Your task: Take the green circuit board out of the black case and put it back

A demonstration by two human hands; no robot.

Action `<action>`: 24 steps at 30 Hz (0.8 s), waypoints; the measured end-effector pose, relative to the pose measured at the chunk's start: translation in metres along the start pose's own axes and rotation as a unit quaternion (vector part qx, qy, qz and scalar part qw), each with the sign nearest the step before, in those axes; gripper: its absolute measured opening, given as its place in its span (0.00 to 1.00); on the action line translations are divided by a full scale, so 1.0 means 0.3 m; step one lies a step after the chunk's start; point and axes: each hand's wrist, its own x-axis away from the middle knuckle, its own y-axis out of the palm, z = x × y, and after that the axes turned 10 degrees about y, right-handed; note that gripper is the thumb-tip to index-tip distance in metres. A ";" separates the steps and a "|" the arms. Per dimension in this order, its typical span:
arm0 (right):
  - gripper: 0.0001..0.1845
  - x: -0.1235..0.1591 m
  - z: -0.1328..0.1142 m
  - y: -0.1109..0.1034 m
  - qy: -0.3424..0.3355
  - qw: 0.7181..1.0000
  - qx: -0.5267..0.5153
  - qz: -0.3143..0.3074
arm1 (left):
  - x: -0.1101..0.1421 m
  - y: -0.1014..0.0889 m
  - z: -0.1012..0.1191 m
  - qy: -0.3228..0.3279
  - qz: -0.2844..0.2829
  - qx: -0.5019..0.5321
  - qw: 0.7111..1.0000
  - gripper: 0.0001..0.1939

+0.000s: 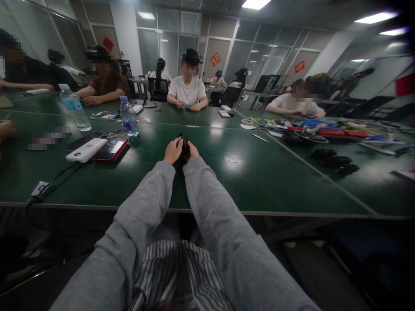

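Note:
Both my arms, in grey sleeves, reach out over the green table (233, 185). Between my hands is a small black object (185, 146), partly covered by my fingers, so its kind cannot be made out. My left hand (173, 150) closes round its left side, with the fingers curled over the top. On the other side my right hand (193, 152) grips it, thumb along the edge. The object is held at or just above the tabletop; which of the two I cannot tell.
To the left lie a white power bank (87, 150) with a cable and a red-edged phone (111, 149). Behind them stand two water bottles, one (75, 108) and another (129, 116). On the right are black bundles (335, 160), a pen (260, 138) and piled cables (259, 122). People sit opposite.

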 end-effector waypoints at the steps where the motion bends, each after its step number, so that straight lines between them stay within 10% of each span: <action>1: 0.11 0.007 -0.005 0.001 0.022 1.000 0.000 0.012 | 0.004 0.003 0.005 0.005 -0.003 0.001 1.000 0.15; 13: 0.20 0.106 -0.045 0.027 0.094 0.991 -0.092 0.013 | 0.051 0.020 0.054 0.021 -0.043 -0.058 0.997 0.37; 24: 0.19 0.134 -0.054 0.039 0.104 0.986 -0.129 0.038 | 0.053 0.029 0.060 0.092 -0.016 -0.072 0.993 0.33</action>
